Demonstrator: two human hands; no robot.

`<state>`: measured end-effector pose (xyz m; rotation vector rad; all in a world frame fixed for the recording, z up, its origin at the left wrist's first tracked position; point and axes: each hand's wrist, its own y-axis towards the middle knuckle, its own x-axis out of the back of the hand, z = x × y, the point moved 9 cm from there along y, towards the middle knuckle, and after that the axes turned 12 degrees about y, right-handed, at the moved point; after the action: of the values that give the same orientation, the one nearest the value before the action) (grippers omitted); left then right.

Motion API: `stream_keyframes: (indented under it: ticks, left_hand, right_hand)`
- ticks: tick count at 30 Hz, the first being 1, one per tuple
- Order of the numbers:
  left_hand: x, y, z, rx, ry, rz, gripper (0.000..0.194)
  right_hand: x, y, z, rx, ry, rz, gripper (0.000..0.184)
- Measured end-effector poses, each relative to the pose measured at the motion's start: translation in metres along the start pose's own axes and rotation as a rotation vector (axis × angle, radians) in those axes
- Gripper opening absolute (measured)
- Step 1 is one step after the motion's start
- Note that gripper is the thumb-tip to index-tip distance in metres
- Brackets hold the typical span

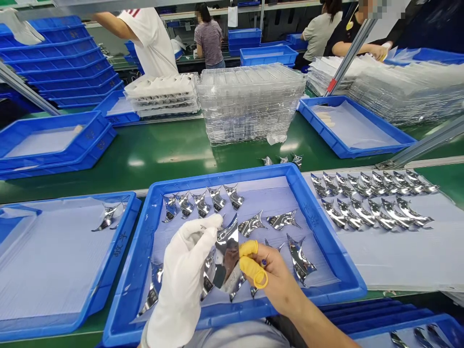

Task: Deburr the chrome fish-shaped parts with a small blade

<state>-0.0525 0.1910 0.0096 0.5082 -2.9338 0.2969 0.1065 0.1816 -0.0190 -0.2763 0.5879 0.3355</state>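
Observation:
A shiny curved chrome piece [228,258] is held up between my two hands, above a blue tray. My left hand [183,270], in a white glove, pinches its upper left edge. Yellow finger cots cover the thumb and a finger of my right hand [273,273], which are closed on the right edge of the same piece. A thin tool with a dark blue end [264,263] sticks out between the right fingers; most of it is hidden. Under my hands, the blue tray [226,176] is lined with pale sheet and holds several similar chrome pieces [284,220].
Left of me is another lined blue tray [121,241] with chrome pieces at its far corner. Rows of chrome pieces lie on a white sheet [395,258] at right. Clear plastic trays [250,106] are stacked ahead. A metal post [348,60] slants at right; co-workers stand beyond.

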Motion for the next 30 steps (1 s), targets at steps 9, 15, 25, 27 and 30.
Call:
stream_keyframes:
  ticks: [9, 15, 25, 27, 30]
  left_hand:
    - [0.012, -0.005, -0.013, -0.245, 0.019, -0.037, 0.019]
    - [0.006, 0.000, 0.004, -0.076, 0.037, 0.012, 0.027]
    - [0.032, 0.030, 0.005, -0.384, 0.656, 0.173, 0.044]
    - [0.026, 0.037, 0.012, -0.568, 0.912, 0.266, 0.043]
    - [0.007, 0.050, 0.030, -0.664, 1.051, 0.342, 0.031]
  right_hand:
    - [-0.002, 0.003, 0.010, 0.110, -0.145, 0.054, 0.043]
    - [-0.010, 0.001, 0.021, 0.180, -0.277, 0.094, 0.032]
    - [0.055, 0.066, 0.050, -0.044, -1.099, -0.076, 0.016]
    - [0.079, 0.092, 0.060, -0.078, -1.218, -0.174, 0.015]
    - [0.103, 0.123, 0.060, -0.163, -1.363, -0.281, 0.009]
